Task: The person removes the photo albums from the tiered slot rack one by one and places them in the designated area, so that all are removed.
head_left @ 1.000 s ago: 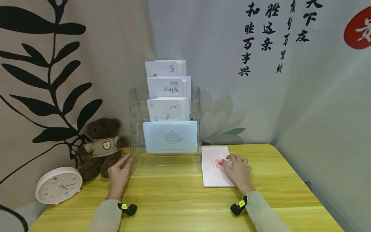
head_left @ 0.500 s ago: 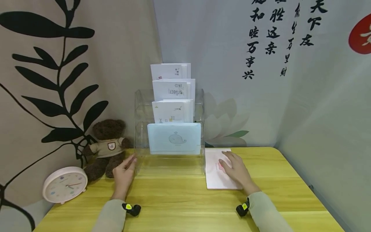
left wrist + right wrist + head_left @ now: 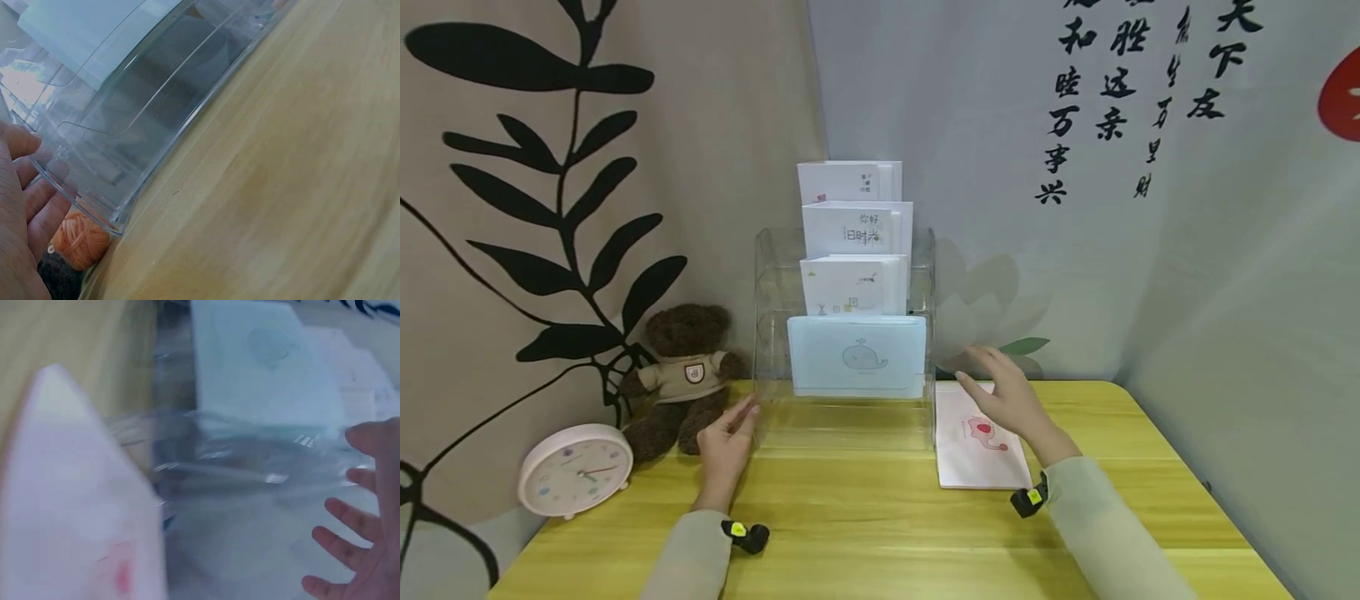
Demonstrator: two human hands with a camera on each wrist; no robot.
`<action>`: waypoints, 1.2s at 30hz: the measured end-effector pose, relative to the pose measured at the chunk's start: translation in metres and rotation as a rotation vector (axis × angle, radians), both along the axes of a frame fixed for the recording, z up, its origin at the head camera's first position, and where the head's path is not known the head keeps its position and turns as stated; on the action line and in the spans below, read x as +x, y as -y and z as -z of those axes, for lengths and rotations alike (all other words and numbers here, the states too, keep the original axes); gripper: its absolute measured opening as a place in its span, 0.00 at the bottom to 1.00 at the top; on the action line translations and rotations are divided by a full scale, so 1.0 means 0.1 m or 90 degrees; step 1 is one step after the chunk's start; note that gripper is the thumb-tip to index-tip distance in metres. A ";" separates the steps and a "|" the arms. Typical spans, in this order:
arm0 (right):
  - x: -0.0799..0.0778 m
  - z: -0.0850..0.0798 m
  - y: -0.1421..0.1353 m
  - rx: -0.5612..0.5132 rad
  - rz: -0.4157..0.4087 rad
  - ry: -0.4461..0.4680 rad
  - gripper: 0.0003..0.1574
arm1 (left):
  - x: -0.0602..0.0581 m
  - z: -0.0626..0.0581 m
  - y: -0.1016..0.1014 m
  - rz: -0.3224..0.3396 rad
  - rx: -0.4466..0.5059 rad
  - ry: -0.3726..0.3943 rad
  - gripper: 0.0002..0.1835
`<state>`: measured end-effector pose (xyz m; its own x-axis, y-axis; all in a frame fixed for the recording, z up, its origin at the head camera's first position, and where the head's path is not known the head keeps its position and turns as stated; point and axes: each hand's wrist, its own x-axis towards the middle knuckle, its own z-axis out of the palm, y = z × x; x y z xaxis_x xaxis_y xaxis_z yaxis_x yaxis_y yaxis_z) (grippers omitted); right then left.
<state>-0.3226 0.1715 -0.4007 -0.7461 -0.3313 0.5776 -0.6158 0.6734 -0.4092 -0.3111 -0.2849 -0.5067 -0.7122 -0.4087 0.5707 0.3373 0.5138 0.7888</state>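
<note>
A clear acrylic rack stands on the table, with cards or booklets in its tiers. Its front tier holds a light blue whale-print booklet. At the rack's left side, my left hand holds the edge between thumb and fingers; the left wrist view shows the fingers through the plastic wall. My right hand hovers above the far end of a white booklet with a pink elephant print, lying right of the rack. Its fingers are spread, holding nothing, in the right wrist view.
White booklets rise in the rear tiers. A brown teddy bear and a round pink-rimmed clock are on the left. Orange yarn shows beyond the rack in the left wrist view. A printed curtain hangs behind the table.
My right hand has lifted off the elephant-print booklet and moved toward its far end, uncovering the print. My left hand stays at the rack. The head view has shifted slightly.
</note>
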 end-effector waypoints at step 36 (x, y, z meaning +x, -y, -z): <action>-0.58 -0.90 1.58 0.340 -0.088 -0.076 0.38 | 0.02 0.02 -0.01 -0.010 -0.003 0.021 0.15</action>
